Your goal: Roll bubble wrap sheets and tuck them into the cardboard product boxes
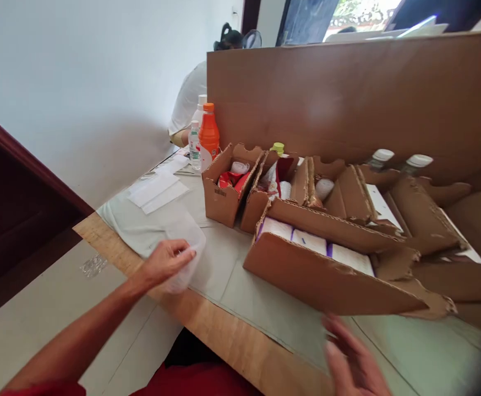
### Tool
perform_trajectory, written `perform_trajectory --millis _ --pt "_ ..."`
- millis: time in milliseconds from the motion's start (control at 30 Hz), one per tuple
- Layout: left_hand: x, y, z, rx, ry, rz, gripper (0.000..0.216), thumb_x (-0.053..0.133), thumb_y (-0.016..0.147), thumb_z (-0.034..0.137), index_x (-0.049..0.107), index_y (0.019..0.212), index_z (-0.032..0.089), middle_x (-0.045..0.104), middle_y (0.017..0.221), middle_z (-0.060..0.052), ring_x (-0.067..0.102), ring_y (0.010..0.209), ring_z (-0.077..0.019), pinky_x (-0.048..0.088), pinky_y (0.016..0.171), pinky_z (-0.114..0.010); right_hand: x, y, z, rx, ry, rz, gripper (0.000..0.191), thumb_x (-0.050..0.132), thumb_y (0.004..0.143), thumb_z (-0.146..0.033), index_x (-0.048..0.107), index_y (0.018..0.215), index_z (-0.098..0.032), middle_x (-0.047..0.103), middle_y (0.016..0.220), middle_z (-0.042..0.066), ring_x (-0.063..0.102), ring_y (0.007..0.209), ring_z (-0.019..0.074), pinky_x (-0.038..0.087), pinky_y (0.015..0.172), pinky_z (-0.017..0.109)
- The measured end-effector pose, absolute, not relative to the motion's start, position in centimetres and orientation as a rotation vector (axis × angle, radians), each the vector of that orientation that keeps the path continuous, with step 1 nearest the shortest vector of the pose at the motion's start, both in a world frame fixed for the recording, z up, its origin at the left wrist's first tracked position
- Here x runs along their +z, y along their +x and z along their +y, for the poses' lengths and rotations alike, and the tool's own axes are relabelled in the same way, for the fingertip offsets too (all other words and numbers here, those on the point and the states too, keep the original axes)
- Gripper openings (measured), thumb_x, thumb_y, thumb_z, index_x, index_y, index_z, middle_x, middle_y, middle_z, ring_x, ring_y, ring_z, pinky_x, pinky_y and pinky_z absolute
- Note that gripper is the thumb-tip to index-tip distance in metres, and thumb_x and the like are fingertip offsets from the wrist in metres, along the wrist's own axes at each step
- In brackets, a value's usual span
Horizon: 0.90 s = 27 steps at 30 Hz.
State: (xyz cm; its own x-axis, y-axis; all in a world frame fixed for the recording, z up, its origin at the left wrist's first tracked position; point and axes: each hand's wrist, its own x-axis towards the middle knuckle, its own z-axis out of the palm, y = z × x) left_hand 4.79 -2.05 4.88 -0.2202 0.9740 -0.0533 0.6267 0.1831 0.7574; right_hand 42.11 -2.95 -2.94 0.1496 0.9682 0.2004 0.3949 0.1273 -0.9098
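My left hand (172,261) is closed at the table's front edge, thumb and fingers pinching a translucent plastic container (193,242). The container has a rounded corner and is tilted; my hand covers part of it, and its inside looks bare. Low in the view, my right hand (354,357) is slightly blurred, with thumb and fingers apart and nothing between them. It hovers in front of a long cardboard box (306,278), apart from it. White packs with purple edges (310,242) lie in a row inside that box.
Several cardboard bins (224,203) line the table, holding red packets and white rolls. Left of them stand an orange bottle (209,135) and a clear bottle (194,148). White paper sheets (164,198) lie nearby. A tall cardboard panel (348,93) rises behind; a person (191,93) sits beyond.
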Motion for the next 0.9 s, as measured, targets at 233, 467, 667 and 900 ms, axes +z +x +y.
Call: perform_trajectory --millis 233,467,667,900 --pt "0.7 18.5 -4.3 0.987 1.266 1.357 0.034 0.056 0.088 0.049 0.071 0.085 0.019 0.072 0.084 -0.005 0.066 0.079 -0.0196 0.052 0.072 -0.030 -3.8 36.6 -5.6 1.235 -1.212 -1.542 0.085 0.074 0.079 -0.055 0.046 0.152 -0.022 0.061 0.144 0.015 0.063 0.127 0.0334 0.056 0.102 0.048" --pt "-0.5 21.3 -6.8 1.060 1.905 1.374 0.023 0.064 0.088 0.025 0.073 0.109 0.020 0.072 0.121 -0.014 0.065 0.115 -0.0288 0.052 0.101 -0.047 -2.9 40.1 -3.7 1.013 -1.508 -1.387 0.036 0.066 0.081 -0.050 0.076 0.097 -0.019 0.079 0.090 0.008 0.074 0.080 0.0256 0.061 0.073 0.037" --pt "-1.4 19.0 -5.6 0.554 2.347 1.632 0.021 0.066 0.088 0.024 0.073 0.105 0.017 0.067 0.131 -0.017 0.054 0.132 -0.0394 0.036 0.113 -0.066 -2.3 44.9 -4.0 0.834 -1.642 -1.366 0.038 0.067 0.079 -0.050 0.080 0.098 -0.019 0.080 0.093 0.007 0.075 0.086 0.0264 0.060 0.078 0.037" --pt "-1.7 11.9 -5.7 0.563 2.210 2.143 0.020 0.058 0.092 0.029 0.074 0.097 0.017 0.073 0.118 -0.016 0.062 0.121 -0.0379 0.040 0.110 -0.061 -3.2 48.1 -4.2 0.753 -1.797 -1.331 0.044 0.066 0.074 -0.054 0.080 0.095 -0.018 0.080 0.090 0.008 0.075 0.085 0.0296 0.059 0.076 0.038"
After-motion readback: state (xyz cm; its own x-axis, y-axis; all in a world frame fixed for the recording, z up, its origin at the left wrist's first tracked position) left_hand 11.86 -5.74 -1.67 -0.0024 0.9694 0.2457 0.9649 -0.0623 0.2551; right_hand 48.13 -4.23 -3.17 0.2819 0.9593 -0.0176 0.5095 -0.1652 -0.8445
